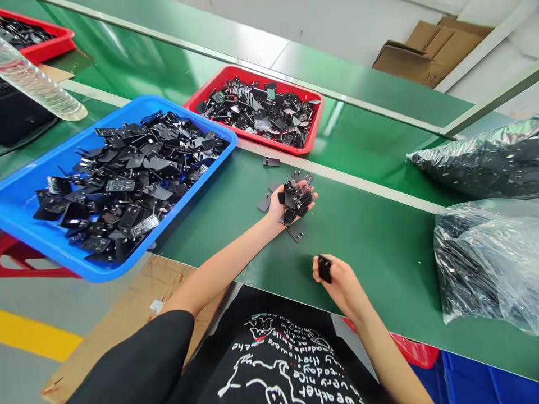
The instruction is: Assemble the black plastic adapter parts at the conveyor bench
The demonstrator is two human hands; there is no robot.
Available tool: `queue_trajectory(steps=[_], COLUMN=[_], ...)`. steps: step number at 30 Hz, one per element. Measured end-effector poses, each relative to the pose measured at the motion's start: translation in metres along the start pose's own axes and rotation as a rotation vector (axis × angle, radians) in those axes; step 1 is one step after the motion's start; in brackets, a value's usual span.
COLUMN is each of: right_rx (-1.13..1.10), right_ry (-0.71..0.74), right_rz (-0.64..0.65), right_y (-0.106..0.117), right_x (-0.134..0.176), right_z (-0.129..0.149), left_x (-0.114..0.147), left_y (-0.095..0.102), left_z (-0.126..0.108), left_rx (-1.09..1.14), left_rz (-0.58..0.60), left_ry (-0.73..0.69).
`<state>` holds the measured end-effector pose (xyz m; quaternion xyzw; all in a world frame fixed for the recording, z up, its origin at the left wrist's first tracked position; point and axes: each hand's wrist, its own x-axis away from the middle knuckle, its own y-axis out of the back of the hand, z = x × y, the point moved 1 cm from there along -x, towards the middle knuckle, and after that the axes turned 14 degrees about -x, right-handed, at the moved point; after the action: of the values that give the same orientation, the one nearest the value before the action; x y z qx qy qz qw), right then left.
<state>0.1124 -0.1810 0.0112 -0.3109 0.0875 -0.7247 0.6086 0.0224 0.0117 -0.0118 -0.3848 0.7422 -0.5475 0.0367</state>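
Note:
My left hand [275,210] lies palm up over the green table, its fingers curled under a heap of small black plastic parts [297,196]. Near the table's front edge, my right hand [339,278] pinches a single black plastic part [324,268] between thumb and fingers. Around the left hand a few loose parts rest on the tabletop, among them one flat part [296,233] just below it and another [272,161] beyond it. Fine details of the pieces are too small to make out.
A blue tray [95,272] heaped with black parts stands at the left. Behind it is a red tray [311,140] of similar pieces, with another red tray [63,42] at far left. Clear plastic bags [484,269] of dark parts lie at right. Cardboard [421,53] sits at the back.

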Motion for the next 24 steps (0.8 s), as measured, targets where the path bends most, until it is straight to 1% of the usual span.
queue_trajectory(steps=[1,2,3,7,10,12,14,16,18,21,24], right_rx=[-0.190,-0.332,-0.426,-0.592,-0.603,-0.519,-0.403,-0.346,-0.389,-0.532,-0.591], right_ry=[-0.034,-0.053,-0.067,-0.074,-0.075,-0.066,-0.025,0.023,0.007,-0.061,-0.067], right_rz=[-0.008,-0.004,0.014,0.098,0.165,0.165,0.094,0.016,-0.007,0.010,0.006], right_y=[-0.006,-0.012,-0.018,-0.041,-0.054,-0.060,-0.063,-0.065,-0.067,-0.068,-0.070], right_x=[-0.001,-0.002,-0.002,-0.003,-0.006,-0.010,-0.016,-0.022,-0.027,-0.032,-0.034], right_z=[0.007,0.013,0.018,0.026,0.025,0.024,0.025,0.026,0.027,0.027,0.025], left_x=[0.000,0.001,0.001,0.002,0.003,0.002,0.001,-0.001,-0.002,-0.003,-0.002], left_y=[0.000,-0.001,-0.001,-0.002,-0.002,-0.001,0.001,0.003,0.005,0.006,0.006], left_z=[0.000,-0.001,-0.002,-0.004,-0.005,-0.005,-0.006,-0.006,-0.007,-0.009,-0.011], left_rx=[0.000,-0.004,-0.012,-0.027,-0.011,-0.001,0.009,0.017,0.019,0.018,0.021], left_rz=[-0.002,-0.006,-0.008,-0.002,0.004,-0.001,-0.009,-0.011,-0.012,-0.034,-0.057], left_ry=[0.000,-0.003,-0.007,-0.037,-0.042,-0.042,-0.045,-0.051,-0.061,-0.074,-0.082])
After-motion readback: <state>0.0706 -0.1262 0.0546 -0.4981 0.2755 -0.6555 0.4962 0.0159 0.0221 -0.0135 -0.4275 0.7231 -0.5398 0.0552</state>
